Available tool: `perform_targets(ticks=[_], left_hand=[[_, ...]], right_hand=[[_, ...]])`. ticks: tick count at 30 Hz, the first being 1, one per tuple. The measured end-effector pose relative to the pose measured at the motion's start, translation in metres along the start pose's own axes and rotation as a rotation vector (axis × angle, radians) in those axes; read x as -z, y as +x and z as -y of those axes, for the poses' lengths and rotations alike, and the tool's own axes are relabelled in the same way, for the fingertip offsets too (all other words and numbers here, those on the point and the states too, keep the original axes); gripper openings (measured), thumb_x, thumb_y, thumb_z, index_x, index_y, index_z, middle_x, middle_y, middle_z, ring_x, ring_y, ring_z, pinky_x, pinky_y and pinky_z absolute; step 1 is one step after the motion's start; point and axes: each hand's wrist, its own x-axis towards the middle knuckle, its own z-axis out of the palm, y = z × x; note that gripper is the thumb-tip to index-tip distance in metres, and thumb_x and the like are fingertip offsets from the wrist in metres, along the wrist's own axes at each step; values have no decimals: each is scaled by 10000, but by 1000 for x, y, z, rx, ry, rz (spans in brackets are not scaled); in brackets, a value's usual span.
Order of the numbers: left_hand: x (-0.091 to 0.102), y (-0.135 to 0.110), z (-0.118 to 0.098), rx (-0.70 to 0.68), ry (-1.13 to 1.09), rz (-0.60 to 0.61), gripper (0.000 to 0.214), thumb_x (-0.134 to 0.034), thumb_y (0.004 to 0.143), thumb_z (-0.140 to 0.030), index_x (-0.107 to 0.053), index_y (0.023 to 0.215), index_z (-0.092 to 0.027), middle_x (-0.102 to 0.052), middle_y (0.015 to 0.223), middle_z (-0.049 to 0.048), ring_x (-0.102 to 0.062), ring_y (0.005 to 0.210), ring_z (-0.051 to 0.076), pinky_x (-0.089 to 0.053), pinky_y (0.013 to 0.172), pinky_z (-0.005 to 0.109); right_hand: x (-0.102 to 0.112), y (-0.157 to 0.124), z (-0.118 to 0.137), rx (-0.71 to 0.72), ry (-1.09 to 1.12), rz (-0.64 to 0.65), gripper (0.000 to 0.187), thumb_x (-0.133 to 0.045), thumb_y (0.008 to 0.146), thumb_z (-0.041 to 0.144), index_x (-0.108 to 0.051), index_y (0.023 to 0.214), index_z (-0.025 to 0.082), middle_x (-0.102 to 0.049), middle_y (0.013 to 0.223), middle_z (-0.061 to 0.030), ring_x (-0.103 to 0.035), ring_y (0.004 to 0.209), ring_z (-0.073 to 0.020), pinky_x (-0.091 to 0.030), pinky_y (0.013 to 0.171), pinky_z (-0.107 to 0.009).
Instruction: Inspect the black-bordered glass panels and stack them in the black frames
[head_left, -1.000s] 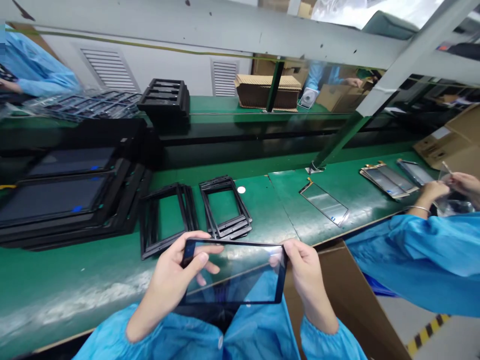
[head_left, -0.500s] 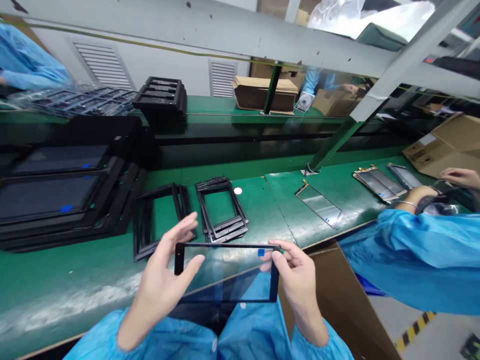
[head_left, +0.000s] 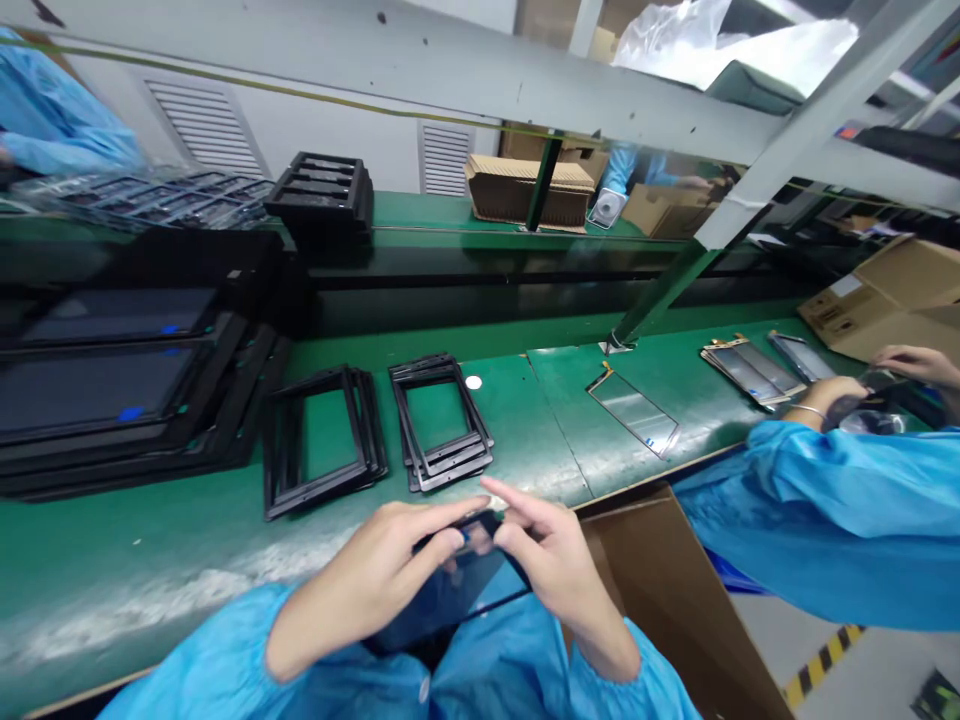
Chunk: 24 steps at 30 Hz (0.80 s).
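Left hand [head_left: 367, 570] fingers closed on corner of black-bordered glass panel [head_left: 450, 600], just off edge of green tabletop [head_left: 150, 570]; right hand [head_left: 555, 570] fingers half-open alongside, contact unclear; edge grip spares glass.

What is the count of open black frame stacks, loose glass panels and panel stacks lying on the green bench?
Open black frame stacks: 2
Loose glass panels: 2
Panel stacks: 1
Total: 5
Not counted: the held panel, which is in the person's hands.
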Motion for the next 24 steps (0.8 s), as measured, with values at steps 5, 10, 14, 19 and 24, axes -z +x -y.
perform_targets(ticks=[5,10,14,19,24], left_hand=[[-12,-8,-1,293,-541,-128,499,-623,1023,-544,-737,1363,-197,-849,1137,163,-839,827,287,-636,586,305],[-19,-13,6,375,-728,-263,637,-768,903,-626,-679,1311,-144,-833,1155,235,-844,822,324,-656,562,335],[-24,-16,14,382,-762,-298,589,-778,912,-591,-684,1306,-163,-833,1171,222,-845,828,341,-663,570,357],[-22,-20,23,402,-749,-304,565,-752,928,-594,-709,1315,-185,-839,1165,200,-835,791,339,-663,565,382],[-9,-17,16,177,-226,-277,539,-745,960,-417,-665,1486,-339,-730,1454,87,-773,1161,318,-621,1000,397]], right_hand=[[7,3,-7,-144,163,-97,468,-701,967,630,-837,1199,247,-869,1048,-105,-840,875,-276,-659,848,-415],[6,3,-20,-144,254,-195,515,-684,956,669,-838,1015,182,-849,802,-122,-815,684,-281,-658,697,-392],[0,4,-18,-114,233,-224,540,-694,932,704,-800,847,181,-834,745,-112,-788,600,-253,-644,617,-348],[1,4,-10,-22,144,-215,511,-627,995,661,-806,808,221,-802,661,-55,-758,539,-211,-631,580,-304],[-11,6,-6,7,12,-96,366,-648,1021,506,-833,864,232,-829,716,-34,-792,621,-212,-633,639,-293]])
